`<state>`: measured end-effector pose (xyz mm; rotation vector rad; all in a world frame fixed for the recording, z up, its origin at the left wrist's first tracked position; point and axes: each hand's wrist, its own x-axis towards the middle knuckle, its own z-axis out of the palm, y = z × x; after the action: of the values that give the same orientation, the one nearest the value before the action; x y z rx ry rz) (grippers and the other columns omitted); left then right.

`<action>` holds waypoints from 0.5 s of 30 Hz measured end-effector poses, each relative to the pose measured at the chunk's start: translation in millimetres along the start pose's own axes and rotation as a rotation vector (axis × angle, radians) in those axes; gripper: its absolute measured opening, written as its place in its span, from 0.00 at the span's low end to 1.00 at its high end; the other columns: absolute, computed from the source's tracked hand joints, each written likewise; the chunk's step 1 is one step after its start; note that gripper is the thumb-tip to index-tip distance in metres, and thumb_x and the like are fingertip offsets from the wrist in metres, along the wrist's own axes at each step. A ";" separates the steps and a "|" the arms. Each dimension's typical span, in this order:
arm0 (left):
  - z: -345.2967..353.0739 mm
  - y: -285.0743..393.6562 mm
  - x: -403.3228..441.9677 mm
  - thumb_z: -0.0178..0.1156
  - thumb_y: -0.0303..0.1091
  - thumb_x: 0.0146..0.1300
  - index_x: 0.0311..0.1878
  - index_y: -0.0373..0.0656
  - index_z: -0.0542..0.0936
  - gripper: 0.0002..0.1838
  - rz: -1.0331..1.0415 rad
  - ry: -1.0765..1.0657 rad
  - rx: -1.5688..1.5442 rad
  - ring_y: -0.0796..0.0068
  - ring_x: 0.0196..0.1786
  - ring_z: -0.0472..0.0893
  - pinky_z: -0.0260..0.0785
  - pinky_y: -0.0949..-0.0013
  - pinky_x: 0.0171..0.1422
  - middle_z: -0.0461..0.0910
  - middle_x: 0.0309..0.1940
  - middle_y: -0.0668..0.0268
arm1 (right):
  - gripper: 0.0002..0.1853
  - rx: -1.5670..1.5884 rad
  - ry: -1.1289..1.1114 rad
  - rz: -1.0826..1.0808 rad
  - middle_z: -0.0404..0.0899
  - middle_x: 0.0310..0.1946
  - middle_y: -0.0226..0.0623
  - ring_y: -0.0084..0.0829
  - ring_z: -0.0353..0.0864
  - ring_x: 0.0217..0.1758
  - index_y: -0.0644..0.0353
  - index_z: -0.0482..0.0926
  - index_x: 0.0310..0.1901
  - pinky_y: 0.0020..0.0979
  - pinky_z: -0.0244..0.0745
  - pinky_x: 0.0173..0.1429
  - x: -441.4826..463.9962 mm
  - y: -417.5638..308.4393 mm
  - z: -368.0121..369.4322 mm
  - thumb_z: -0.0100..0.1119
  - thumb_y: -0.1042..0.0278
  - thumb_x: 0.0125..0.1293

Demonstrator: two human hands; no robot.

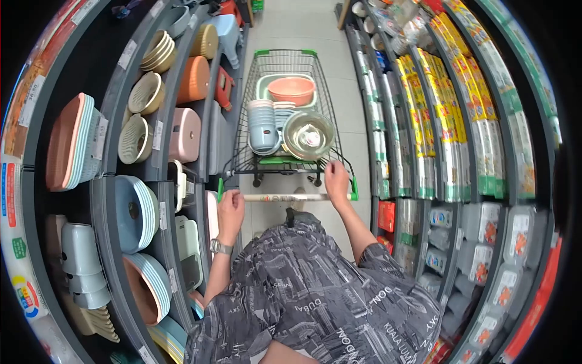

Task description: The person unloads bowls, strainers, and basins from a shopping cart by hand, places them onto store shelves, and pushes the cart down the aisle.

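Observation:
A wire shopping cart [242,130] with green corners stands in front of me. My left hand [231,209] is closed round the left end of its handle [285,198], a watch on the wrist. My right hand [337,181] lies at the handle's right end, its fingers curled over the bar. Inside the cart are a coral basin [291,90] on a pale green tub [263,87], a stack of blue-grey buckets [262,128] at the left and a shiny round bowl [308,134] at the right.
Left shelves hold blue basins [130,212], baskets [145,93], grey buckets [82,255] and a pink bin [185,134]. Yellow packets [445,97] and plastic-wrapped packs [482,224] fill the right shelves. The tiled aisle floor [297,24] runs ahead between them.

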<state>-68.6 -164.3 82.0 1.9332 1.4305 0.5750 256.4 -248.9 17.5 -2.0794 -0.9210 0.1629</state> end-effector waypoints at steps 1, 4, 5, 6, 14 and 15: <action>7.2 -1.9 9.1 0.60 0.32 0.69 0.49 0.35 0.79 0.12 0.089 0.043 0.075 0.60 0.43 0.83 0.75 0.61 0.48 0.81 0.39 0.52 | 0.10 -0.106 -0.023 -0.070 0.82 0.35 0.51 0.50 0.81 0.41 0.66 0.81 0.38 0.46 0.74 0.46 4.1 9.5 -0.8 0.58 0.67 0.69; 25.1 -6.6 38.2 0.61 0.32 0.65 0.57 0.33 0.75 0.20 0.191 0.092 0.209 0.44 0.60 0.73 0.65 0.50 0.66 0.75 0.58 0.44 | 0.14 -0.265 -0.162 -0.147 0.79 0.43 0.55 0.55 0.75 0.54 0.66 0.80 0.41 0.52 0.68 0.58 4.4 26.3 0.9 0.58 0.60 0.70; 30.5 -6.5 47.0 0.62 0.36 0.66 0.59 0.32 0.74 0.23 0.187 0.071 0.284 0.43 0.63 0.73 0.64 0.50 0.70 0.74 0.61 0.43 | 0.16 -0.329 -0.177 -0.230 0.79 0.43 0.55 0.54 0.74 0.54 0.66 0.80 0.42 0.53 0.66 0.60 -2.1 41.5 5.2 0.57 0.59 0.71; 41.8 -14.3 52.1 0.60 0.42 0.67 0.63 0.31 0.72 0.28 0.142 0.050 0.334 0.42 0.68 0.70 0.61 0.49 0.73 0.71 0.65 0.41 | 0.17 -0.394 -0.182 -0.317 0.78 0.42 0.54 0.54 0.74 0.53 0.67 0.80 0.42 0.55 0.64 0.63 -6.6 53.6 12.5 0.55 0.57 0.72; 78.3 -32.7 59.0 0.57 0.49 0.67 0.68 0.34 0.69 0.33 -0.073 -0.083 0.491 0.46 0.80 0.54 0.56 0.44 0.77 0.59 0.76 0.46 | 0.18 -0.391 -0.357 -0.282 0.80 0.42 0.52 0.50 0.73 0.54 0.66 0.80 0.39 0.57 0.57 0.69 -4.1 49.4 12.4 0.52 0.57 0.74; 79.4 -31.8 59.6 0.58 0.47 0.65 0.68 0.35 0.70 0.33 -0.088 -0.073 0.470 0.47 0.80 0.54 0.56 0.42 0.77 0.59 0.76 0.48 | 0.18 -0.370 -0.355 -0.265 0.80 0.41 0.51 0.50 0.74 0.53 0.66 0.80 0.38 0.57 0.57 0.70 -3.2 48.5 12.8 0.53 0.57 0.74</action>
<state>-17.2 -121.1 2.3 2.2009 1.7050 0.1279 275.6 -261.3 -27.2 -2.2761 -1.5290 0.2409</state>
